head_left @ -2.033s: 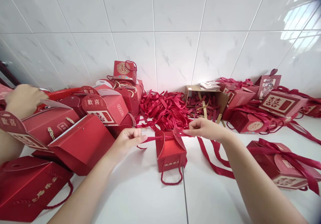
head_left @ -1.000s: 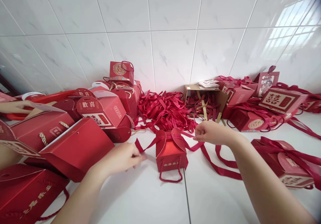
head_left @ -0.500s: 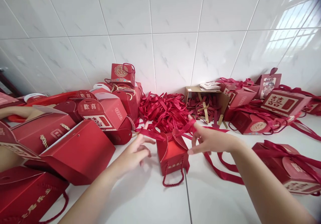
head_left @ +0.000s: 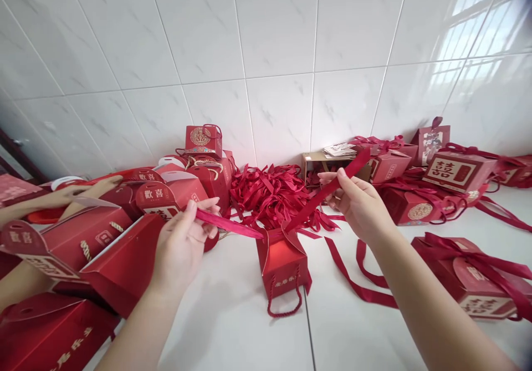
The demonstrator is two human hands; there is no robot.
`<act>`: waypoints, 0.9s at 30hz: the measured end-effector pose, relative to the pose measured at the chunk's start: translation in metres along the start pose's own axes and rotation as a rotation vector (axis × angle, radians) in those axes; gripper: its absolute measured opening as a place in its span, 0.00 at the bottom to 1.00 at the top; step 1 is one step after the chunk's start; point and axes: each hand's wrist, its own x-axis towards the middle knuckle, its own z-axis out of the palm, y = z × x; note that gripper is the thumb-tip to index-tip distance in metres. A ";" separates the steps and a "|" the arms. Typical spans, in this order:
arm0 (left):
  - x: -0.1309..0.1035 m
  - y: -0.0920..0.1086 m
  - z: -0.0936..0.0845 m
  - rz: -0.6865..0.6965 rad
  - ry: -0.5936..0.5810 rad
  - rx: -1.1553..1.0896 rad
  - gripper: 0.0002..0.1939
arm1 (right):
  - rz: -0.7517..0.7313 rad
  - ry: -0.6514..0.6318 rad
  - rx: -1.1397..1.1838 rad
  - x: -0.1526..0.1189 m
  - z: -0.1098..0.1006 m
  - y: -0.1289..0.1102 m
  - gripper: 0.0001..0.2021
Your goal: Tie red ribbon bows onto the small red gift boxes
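Note:
A small red box (head_left: 285, 260) with a rope handle stands on the white surface, its curved top flaps raised. A red ribbon (head_left: 228, 225) runs through the flaps, and its two ends stretch out to either side. Pinched in my left hand (head_left: 183, 243) is the left end, left of the box. My right hand (head_left: 357, 202) pinches the other end, higher up and to the right. Behind the box lies a heap of red ribbons (head_left: 272, 191).
Larger red boxes (head_left: 120, 265) crowd the left, where another person's arms (head_left: 54, 202) reach in. An open carton (head_left: 310, 168) stands by the tiled wall. Ribbon-tied boxes (head_left: 477, 274) sit at right, with loose ribbon (head_left: 361, 290) beside them.
Both my hands have moved apart and up, drawing the ribbon ends outward; the ribbon is now stretched straighter. The view has shifted slightly. The other person's arm at left has reached farther in.

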 end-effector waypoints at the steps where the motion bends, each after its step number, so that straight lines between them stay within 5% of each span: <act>1: 0.004 0.006 0.004 0.045 -0.012 0.021 0.11 | -0.032 0.027 -0.030 0.000 -0.001 -0.001 0.19; 12: 0.028 0.048 0.047 0.166 -0.335 0.551 0.19 | -0.266 0.198 -0.122 -0.008 -0.005 -0.025 0.14; 20: 0.028 0.027 0.069 0.209 -0.079 0.105 0.10 | -0.374 0.273 -0.166 -0.013 -0.005 -0.034 0.10; 27: 0.032 0.026 0.071 0.148 -0.145 0.075 0.14 | -0.389 0.273 -0.195 -0.010 -0.011 -0.036 0.11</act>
